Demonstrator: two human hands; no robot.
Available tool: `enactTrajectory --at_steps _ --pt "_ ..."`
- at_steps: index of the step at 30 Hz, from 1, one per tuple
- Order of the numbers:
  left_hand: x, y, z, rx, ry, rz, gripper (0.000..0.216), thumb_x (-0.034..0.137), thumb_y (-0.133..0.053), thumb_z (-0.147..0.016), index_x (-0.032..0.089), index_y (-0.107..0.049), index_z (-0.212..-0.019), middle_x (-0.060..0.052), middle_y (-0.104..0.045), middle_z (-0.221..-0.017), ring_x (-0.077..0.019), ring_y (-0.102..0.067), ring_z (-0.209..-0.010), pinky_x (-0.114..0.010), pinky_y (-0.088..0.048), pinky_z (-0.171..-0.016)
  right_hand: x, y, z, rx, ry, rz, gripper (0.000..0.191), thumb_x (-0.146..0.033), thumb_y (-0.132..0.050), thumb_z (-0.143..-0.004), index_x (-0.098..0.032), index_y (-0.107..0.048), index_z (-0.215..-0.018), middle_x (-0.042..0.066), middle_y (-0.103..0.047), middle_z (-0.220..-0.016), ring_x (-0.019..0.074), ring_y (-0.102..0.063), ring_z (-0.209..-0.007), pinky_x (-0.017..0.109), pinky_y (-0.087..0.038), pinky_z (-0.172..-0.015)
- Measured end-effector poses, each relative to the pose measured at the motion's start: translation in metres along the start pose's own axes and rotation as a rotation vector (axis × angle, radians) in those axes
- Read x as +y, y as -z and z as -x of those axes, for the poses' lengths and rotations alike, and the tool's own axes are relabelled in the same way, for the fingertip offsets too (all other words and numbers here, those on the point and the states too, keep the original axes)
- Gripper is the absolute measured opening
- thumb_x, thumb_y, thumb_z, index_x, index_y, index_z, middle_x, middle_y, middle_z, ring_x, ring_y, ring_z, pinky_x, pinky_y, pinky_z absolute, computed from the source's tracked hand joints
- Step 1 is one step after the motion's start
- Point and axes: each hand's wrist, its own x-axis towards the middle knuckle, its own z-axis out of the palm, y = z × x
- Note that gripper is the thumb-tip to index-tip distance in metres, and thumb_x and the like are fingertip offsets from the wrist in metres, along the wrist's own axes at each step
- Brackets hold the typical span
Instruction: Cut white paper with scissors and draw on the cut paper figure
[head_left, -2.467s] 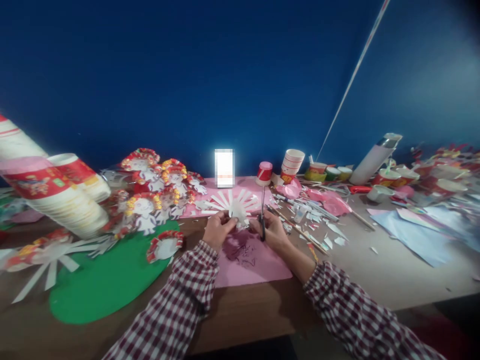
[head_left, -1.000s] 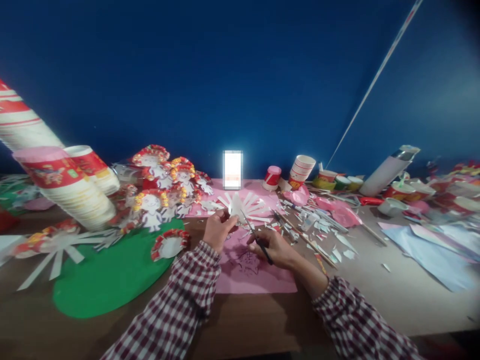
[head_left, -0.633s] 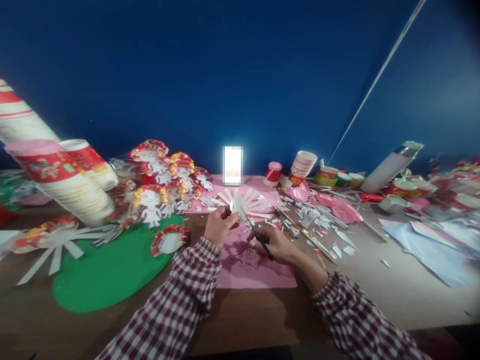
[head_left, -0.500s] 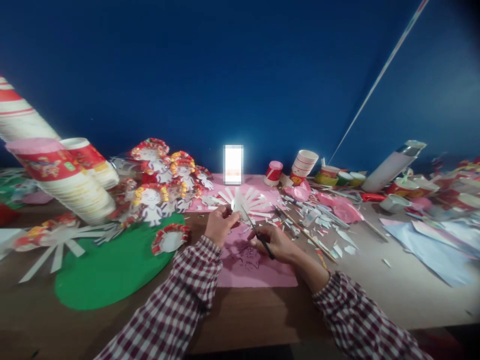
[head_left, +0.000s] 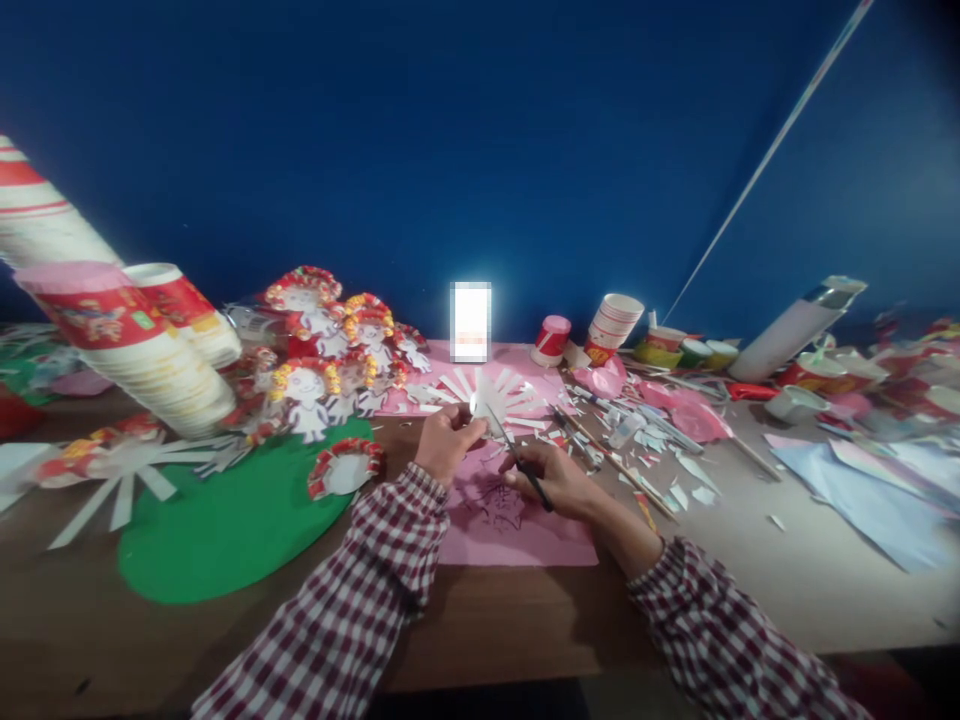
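Note:
My left hand (head_left: 448, 440) pinches a white paper cup (head_left: 517, 392) cut into strips that fan outward, near the middle of the bench. In my right hand (head_left: 559, 480) is a pair of scissors (head_left: 534, 485) with dark handles, fingers wrapped around them. Its blades point up and left, reaching the white paper beside my left fingertips. How far the blades are apart is too small to tell. Below both hands lies a pink sheet (head_left: 480, 545) with dark lines drawn on it.
Left are stacked paper cups (head_left: 161, 375), decorated paper figures (head_left: 304, 395) and a green oval sheet (head_left: 225, 540). Right are paper scraps (head_left: 679, 495), thin sticks (head_left: 615, 465), a cup stack (head_left: 611, 325) and pale blue sheets (head_left: 847, 500). A bright pixelated patch stands straight ahead.
The whole view has shifted slightly, so the things sit a little higher and farther right. Both hands keep nearly the same place, holding the paper cup and the scissors.

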Motion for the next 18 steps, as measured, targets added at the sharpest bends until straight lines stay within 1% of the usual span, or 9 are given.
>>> enactTrajectory --at_steps 5,11,18 --pt "0.0003 0.0002 0.0004 0.006 0.011 -0.004 0.021 0.029 -0.071 -0.056 0.015 -0.057 -0.064 0.005 -0.052 -0.055 -0.0094 -0.052 -0.053 -0.022 -0.048 -0.053 -0.0011 0.0004 -0.0005 0.004 0.004 0.004 0.036 -0.046 -0.061 -0.075 -0.011 -0.061 -0.084 -0.004 -0.043 -0.054 0.0067 -0.038 -0.047 0.017 -0.028 -0.041" --pt "-0.0016 0.0006 -0.0009 0.011 0.027 0.004 0.021 0.027 -0.071 -0.056 0.016 -0.059 -0.069 0.003 -0.058 -0.060 -0.0111 -0.056 -0.057 -0.024 -0.050 -0.058 -0.0032 0.0003 -0.0005 -0.013 0.003 -0.011 0.036 -0.047 -0.060 -0.075 -0.011 -0.061 -0.083 -0.003 -0.043 -0.054 0.0068 -0.037 -0.047 0.017 -0.028 -0.041" --pt "-0.0004 0.0001 -0.0008 0.004 0.020 0.007 0.019 0.026 -0.071 -0.058 0.015 -0.061 -0.069 0.003 -0.059 -0.059 -0.0110 -0.056 -0.056 -0.023 -0.048 -0.055 0.0001 0.0010 -0.0014 0.002 0.020 0.042 0.034 -0.045 -0.060 -0.076 -0.012 -0.062 -0.079 -0.003 -0.043 -0.056 0.0073 -0.038 -0.049 0.017 -0.028 -0.043"
